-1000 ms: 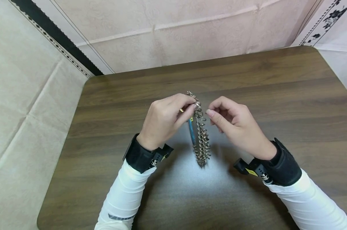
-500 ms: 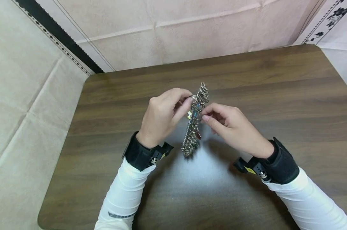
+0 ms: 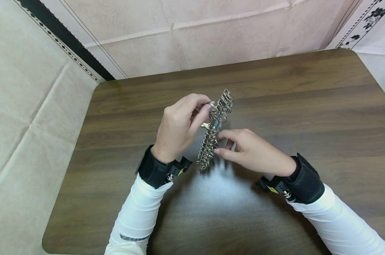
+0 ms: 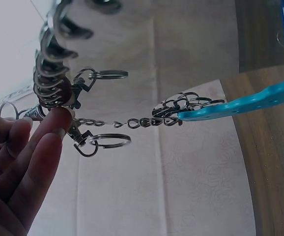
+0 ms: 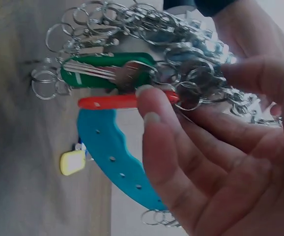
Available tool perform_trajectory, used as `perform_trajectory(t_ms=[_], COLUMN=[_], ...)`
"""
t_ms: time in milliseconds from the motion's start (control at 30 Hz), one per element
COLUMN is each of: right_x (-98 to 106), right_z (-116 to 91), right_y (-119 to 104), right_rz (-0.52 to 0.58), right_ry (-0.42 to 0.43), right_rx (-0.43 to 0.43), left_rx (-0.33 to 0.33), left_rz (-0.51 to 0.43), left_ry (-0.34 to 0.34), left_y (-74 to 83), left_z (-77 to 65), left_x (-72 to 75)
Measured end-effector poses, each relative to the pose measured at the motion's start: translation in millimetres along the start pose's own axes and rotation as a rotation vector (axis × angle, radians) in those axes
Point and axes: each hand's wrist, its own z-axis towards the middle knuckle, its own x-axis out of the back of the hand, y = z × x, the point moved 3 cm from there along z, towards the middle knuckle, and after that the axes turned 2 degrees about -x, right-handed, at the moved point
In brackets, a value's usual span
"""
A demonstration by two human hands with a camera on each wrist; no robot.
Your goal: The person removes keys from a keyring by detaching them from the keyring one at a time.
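A bunch of silver key rings [image 3: 207, 147] with short chains and clasps hangs over the table on a blue strip with holes [image 5: 120, 157]. My left hand [image 3: 182, 124] pinches a metal clasp and ring at its upper part, seen by the fingertips [image 4: 58, 118] in the left wrist view. Beside the bunch's lower right side is my right hand [image 3: 246, 148], thumb and fingers apart. In the right wrist view its fingertips overlap a red tag [image 5: 112, 102]; the thumb is close to the rings. A green tag [image 5: 95, 71] with a key lies just above the red one.
A yellow tag [image 5: 72, 162] hangs on the far side of the blue strip. The brown wooden table [image 3: 115, 205] extends around both hands, with pale cloth [image 3: 192, 46] behind it. Black straps [image 3: 158, 173] with cameras sit on both wrists.
The bunch has turned and shifted left, its top now leaning right and its lower end left. My left hand has risen slightly. My right hand has moved left and down to the rings.
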Motion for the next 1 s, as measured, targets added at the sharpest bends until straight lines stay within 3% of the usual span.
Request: perform_trajectory(t_ms=[200, 400, 733, 1000], right_x=[-8.8, -2.7, 0.9, 16.1], right_z=[3.3, 1.3, -3.2, -12.6], right_y=[1.7, 1.0, -5.1, -11.7], right_rz=[-0.040, -0.007, 0.064, 0.229], right_ry=[-0.030, -0.040, -0.165, -0.061], right_rx=[0.061, 0.046, 0.075, 0.172], left_rx=[0.022, 0.034, 0.071, 0.105], left_rz=[0.009, -0.040, -0.054, -0.087], left_ry=[-0.019, -0.009, 0.017, -0.020], left_y=[-0.7, -3.2, -8.5, -10.9], left_z=[0.4, 0.7, 0.8, 0.2], left_x=[0.6, 1.1, 3.6, 0.9])
